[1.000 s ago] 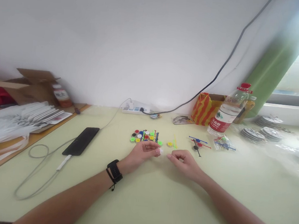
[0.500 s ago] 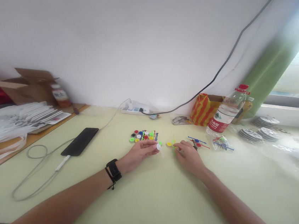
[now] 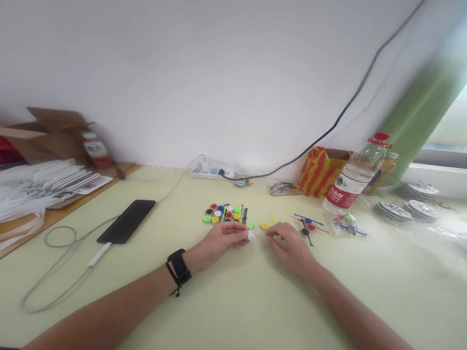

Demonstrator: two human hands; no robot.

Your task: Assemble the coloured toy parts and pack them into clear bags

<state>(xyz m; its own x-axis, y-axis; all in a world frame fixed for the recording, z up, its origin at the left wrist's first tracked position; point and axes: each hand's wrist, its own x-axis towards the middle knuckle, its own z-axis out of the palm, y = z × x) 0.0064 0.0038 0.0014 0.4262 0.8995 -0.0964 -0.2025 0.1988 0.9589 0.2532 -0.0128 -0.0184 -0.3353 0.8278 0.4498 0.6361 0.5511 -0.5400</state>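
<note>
My left hand, with a watch on its wrist, is closed in a pinch on a small white disc at its fingertips. My right hand hovers low over the table with thumb and forefinger apart and nothing visible between them. Just beyond its fingertips lie a yellow disc and a thin yellow stick. A green disc rests between the hands. Behind my left hand is a cluster of coloured discs and short sticks. Sticks with discs on them lie right of my right hand.
A phone with a cable lies at left. Along the wall are a power strip, a striped bag and a water bottle. A clear bag of parts and stacked grey discs are at right.
My right hand has drawn slightly left and toward me, uncovering a dark stick with a black disc. The white disc in my left hand has dropped slightly and turned.
</note>
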